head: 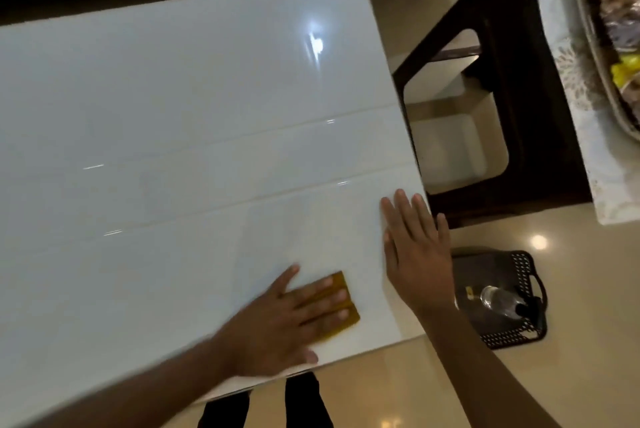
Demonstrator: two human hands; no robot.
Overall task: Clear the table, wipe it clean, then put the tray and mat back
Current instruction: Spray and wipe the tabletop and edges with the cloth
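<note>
Near the table's [173, 98] near right corner, I see my left hand [277, 320] pressing a yellow cloth [341, 306] flat, fingers straight. My right hand [415, 254] lies flat, fingers spread, at the right edge. On the floor just right sits a dark basket [519, 334] (bottle [502, 299] inside); tray [588, 46] and mat [568, 81] lie far right.

One head-worn wide-angle view looks steeply down, close over the white table [173, 116].

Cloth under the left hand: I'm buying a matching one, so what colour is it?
Mustard yellow; the cloth shows best in the head view, flat under the left hand.
</note>
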